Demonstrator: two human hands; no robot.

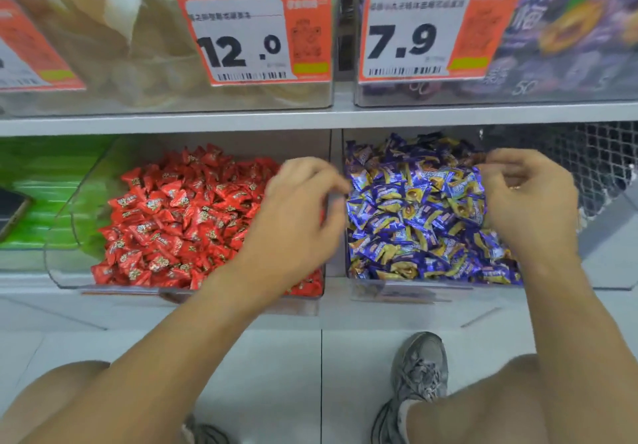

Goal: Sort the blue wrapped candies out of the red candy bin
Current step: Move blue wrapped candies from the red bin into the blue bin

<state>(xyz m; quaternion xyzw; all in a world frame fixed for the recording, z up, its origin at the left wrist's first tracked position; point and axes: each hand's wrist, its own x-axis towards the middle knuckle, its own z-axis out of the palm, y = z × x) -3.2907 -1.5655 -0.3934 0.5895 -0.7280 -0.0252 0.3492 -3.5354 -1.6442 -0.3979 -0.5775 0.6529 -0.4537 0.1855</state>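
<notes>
From the head camera, the left hand point(300, 208) hung over the right end of the red candy bin point(69, 236), its fingers curled loosely, fingertips close together near the divider between the two bins. Whether it pinched anything could not be told; the fingertips were blurred and nothing showed plainly between them. Under and to the left of that hand lay the heap of red wrapped candies point(172, 215), filling the clear bin. No blue wrapper showed among the red ones that could be seen.

The right hand point(528, 198) hung over the right part of the neighbouring bin, fingers bent, thumb and forefinger drawn near each other above the pile. Whether it held a piece could not be told either. Between the two hands, and beneath the right one, lay the blue wrapped candies point(414, 208), blue and gold, heaped in their own clear bin point(397, 293).

Above both hands ran the shelf edge point(310, 120), with price tags reading 12.0 point(253, 34) and 7.9 point(428, 29). Left of the left hand sat a green bin point(41, 181). Below the forearms were the person's bare knees and a grey sneaker point(419, 367) on a white tile floor point(276, 374).
</notes>
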